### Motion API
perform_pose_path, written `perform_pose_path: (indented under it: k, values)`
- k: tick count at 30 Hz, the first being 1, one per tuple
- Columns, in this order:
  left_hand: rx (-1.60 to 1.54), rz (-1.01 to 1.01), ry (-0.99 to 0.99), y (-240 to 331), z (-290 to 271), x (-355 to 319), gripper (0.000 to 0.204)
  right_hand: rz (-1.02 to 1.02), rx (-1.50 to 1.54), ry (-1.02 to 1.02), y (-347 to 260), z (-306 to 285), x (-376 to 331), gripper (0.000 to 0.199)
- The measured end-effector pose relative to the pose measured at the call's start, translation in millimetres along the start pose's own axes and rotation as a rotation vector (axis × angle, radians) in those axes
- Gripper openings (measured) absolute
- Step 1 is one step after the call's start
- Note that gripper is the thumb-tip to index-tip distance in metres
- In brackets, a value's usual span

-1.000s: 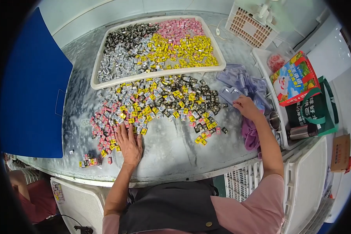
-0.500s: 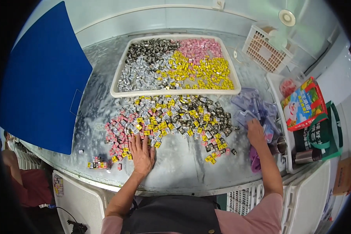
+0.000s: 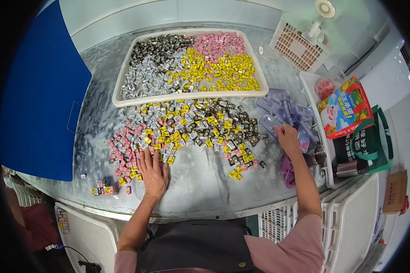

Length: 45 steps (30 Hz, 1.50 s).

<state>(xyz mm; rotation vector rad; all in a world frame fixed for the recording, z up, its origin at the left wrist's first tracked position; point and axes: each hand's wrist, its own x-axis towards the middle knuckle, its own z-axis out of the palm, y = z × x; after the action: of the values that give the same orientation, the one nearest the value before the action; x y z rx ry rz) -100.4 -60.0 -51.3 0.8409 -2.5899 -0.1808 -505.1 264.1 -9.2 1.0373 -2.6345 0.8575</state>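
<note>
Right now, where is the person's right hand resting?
In the head view, the right hand lies on the right, on clear plastic bags beside the loose wrapped candies.

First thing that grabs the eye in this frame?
The loose spread of small wrapped candies, yellow, pink, silver and dark, across the middle of the grey table. Behind it, a white tray holds the same candies grouped by colour. The left hand lies flat at the spread's near edge, and the right hand rests on clear plastic packs to the right.
</note>
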Motion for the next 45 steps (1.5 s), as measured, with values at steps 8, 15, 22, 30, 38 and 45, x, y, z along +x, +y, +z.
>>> perform_pose_path:
  k: [8, 15, 22, 30, 38, 45]
  values:
    - [-0.027, 0.097, 0.031, 27.9, -25.4, -0.2, 0.069, -0.288, 0.075, 0.129, -82.0, -5.1, -21.3, 0.004]
    - [-1.471, -0.558, -0.597, 120.0, -55.9, 10.2, 0.052, -0.654, 0.106, -0.308, -194.6, 33.8, -113.1, 0.018]
    - [-1.414, -0.746, -0.580, 73.2, -17.0, -11.7, 0.031, -0.246, -0.071, 0.090, -113.5, -2.7, -118.5, 0.025]
    - [-1.473, -0.799, -0.510, 60.4, -16.5, -30.1, 0.032, 0.219, -0.811, -0.077, 0.4, -38.4, -144.4, 0.016]
    - [-1.591, -0.783, -0.496, 70.8, -17.2, -24.6, 0.034, 0.258, -0.456, -0.198, 15.8, -66.1, -148.0, 0.016]
    - [-1.582, -0.811, -0.476, 76.6, -31.5, -27.0, 0.033, -0.489, 0.154, -0.233, -203.4, -1.9, -123.3, 0.025]
